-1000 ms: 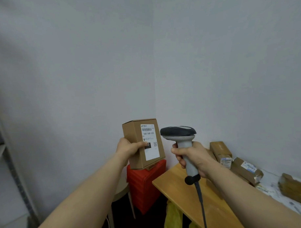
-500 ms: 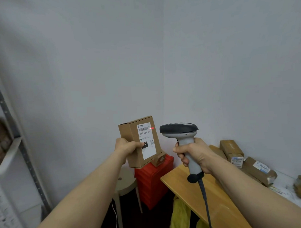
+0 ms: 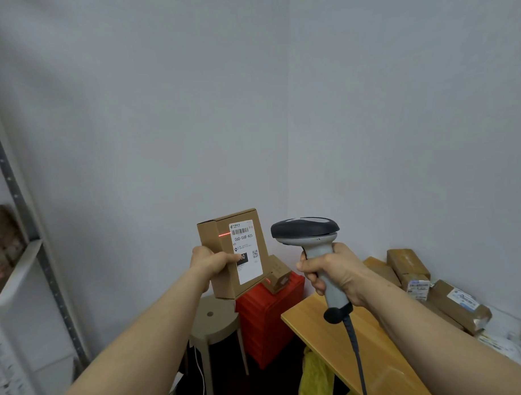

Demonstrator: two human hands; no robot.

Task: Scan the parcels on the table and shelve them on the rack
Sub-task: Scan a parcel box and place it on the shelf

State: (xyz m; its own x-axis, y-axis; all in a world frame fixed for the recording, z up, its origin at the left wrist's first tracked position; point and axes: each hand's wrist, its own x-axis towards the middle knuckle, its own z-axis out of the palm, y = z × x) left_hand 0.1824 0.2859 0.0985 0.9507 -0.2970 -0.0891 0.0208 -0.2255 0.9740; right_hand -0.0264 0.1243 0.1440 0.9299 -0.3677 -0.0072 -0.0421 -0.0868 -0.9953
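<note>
parcel is up in the air in front of me, over the stool and off the desk. my left hand grips its nine o'clock side, thumb lying across the lower part of the label. i hold it upright with the label turned toward the scanner so the barcode near the top is uncovered. my right hand is wrapped round the scanner's grip, and its head sits at the parcel's three o'clock, near but not touching. the red scan line lands mostly on bare cardboard, just at the barcode's nine o'clock end. i judge the read is not sure yet, and the aim wants a small shift toward three o'clock.

for room, the rack stands well apart at my nine o'clock, with open air between it and the parcel, so a swing that way looks free. its shelf edge juts out and is the thing to clear. below the parcel the stool and the red bin, with a small box on it, sit close, so i should not drop the hand. the scanner's cable hangs over the desk's near edge and limits my right reach. more parcels wait along the wall at four o'clock.
</note>
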